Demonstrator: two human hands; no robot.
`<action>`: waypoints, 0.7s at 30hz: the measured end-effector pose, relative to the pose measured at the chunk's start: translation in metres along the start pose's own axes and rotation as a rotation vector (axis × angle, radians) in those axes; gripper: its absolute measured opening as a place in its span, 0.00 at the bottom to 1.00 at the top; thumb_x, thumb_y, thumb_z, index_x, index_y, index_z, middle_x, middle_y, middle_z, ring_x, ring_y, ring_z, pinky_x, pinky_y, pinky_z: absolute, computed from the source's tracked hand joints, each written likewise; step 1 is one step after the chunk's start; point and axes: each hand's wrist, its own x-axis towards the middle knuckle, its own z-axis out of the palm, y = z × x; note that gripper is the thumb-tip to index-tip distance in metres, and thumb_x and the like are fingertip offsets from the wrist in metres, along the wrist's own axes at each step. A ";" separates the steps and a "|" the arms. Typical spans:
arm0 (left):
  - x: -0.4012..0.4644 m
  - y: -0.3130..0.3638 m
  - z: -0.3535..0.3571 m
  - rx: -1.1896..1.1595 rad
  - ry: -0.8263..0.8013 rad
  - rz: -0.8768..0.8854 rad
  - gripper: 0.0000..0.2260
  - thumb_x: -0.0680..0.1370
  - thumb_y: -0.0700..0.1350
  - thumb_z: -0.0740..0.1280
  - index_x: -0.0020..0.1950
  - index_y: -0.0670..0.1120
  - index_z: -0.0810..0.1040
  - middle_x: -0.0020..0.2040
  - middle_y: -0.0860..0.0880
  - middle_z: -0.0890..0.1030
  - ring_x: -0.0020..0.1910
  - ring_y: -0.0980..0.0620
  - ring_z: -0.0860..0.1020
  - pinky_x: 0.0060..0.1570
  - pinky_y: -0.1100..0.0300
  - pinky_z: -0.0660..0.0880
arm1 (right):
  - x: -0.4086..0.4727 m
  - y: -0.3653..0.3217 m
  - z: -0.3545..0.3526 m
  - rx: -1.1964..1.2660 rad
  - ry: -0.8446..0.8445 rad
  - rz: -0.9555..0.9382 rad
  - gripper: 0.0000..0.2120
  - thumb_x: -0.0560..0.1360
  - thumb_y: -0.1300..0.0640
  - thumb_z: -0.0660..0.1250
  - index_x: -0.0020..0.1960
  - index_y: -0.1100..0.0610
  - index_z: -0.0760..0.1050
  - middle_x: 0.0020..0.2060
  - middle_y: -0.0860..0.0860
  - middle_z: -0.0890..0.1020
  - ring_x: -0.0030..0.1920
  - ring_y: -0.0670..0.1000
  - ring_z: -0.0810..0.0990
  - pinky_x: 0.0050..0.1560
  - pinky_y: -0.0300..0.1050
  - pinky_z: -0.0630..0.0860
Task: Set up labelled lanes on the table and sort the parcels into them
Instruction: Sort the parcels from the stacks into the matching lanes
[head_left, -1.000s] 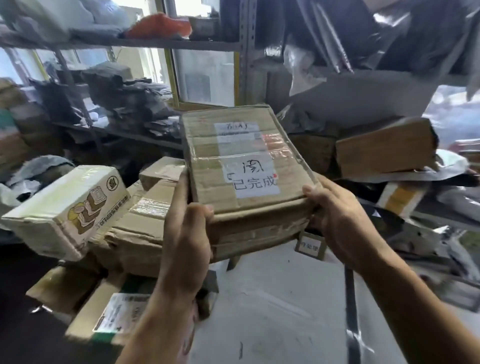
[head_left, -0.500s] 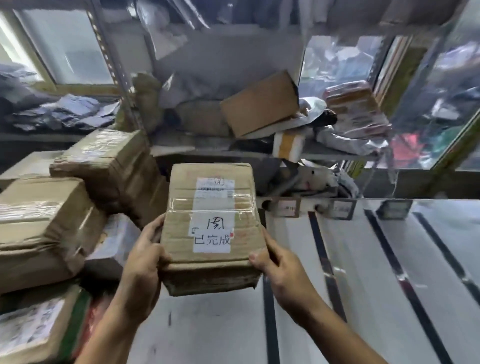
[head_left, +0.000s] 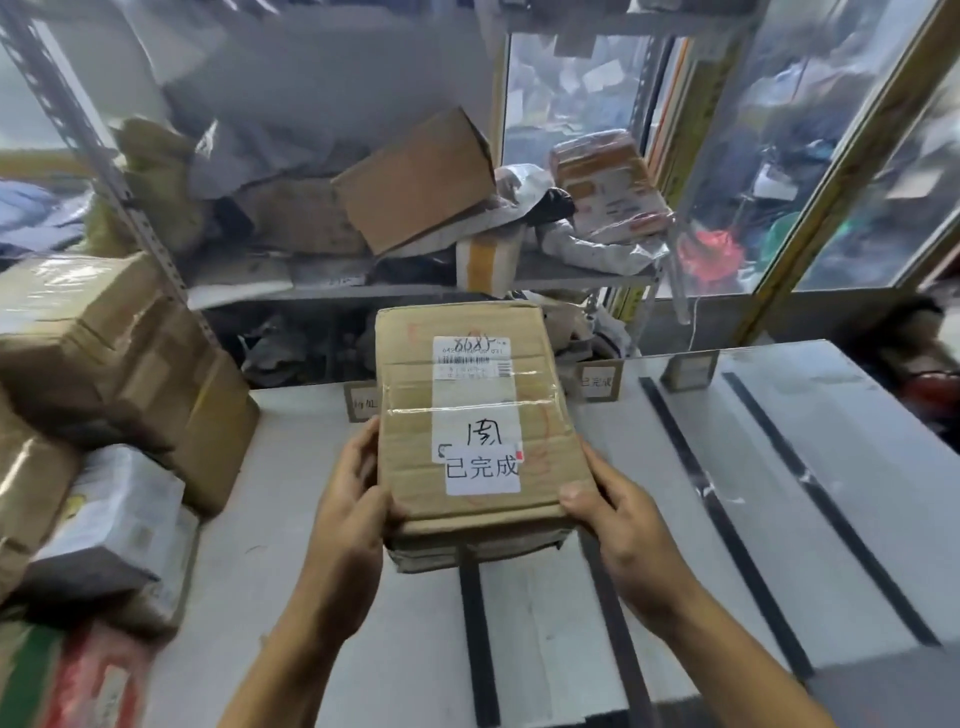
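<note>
Both hands hold one taped cardboard parcel (head_left: 470, 431) above the worktop (head_left: 291, 519): the left hand (head_left: 348, 512) grips its near left edge, the right hand (head_left: 621, 525) its near right corner. The white sticker (head_left: 480, 462) on top reads 已完成. The parcel hangs over the black tape strips (head_left: 472, 623) that mark the lanes, roughly between the two strips nearest the middle. At the far edge stand small lane cards; the card (head_left: 597, 382) just right of the parcel seems to carry the same words. The sorting step is in hand. Next, I judge, the parcel should be set down in that card's lane, square between its strips.
</note>
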 end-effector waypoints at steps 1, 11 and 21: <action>0.006 0.001 0.010 -0.003 -0.041 0.002 0.31 0.67 0.39 0.59 0.69 0.56 0.71 0.62 0.54 0.81 0.62 0.51 0.79 0.49 0.63 0.78 | -0.001 -0.004 -0.009 0.003 0.033 -0.011 0.23 0.78 0.51 0.63 0.73 0.49 0.71 0.64 0.49 0.81 0.67 0.50 0.78 0.67 0.43 0.74; 0.060 -0.008 0.159 0.064 -0.334 -0.047 0.31 0.71 0.46 0.62 0.75 0.56 0.65 0.63 0.58 0.79 0.64 0.57 0.77 0.60 0.55 0.77 | -0.001 -0.029 -0.140 -0.005 0.355 -0.036 0.20 0.77 0.38 0.65 0.64 0.46 0.80 0.60 0.50 0.84 0.62 0.50 0.82 0.53 0.38 0.79; 0.104 -0.103 0.279 0.147 -0.278 -0.363 0.29 0.68 0.38 0.65 0.68 0.54 0.69 0.60 0.54 0.83 0.60 0.58 0.80 0.59 0.58 0.77 | 0.039 0.066 -0.284 -0.085 0.458 0.270 0.09 0.82 0.58 0.63 0.61 0.54 0.76 0.50 0.49 0.85 0.49 0.43 0.84 0.44 0.35 0.78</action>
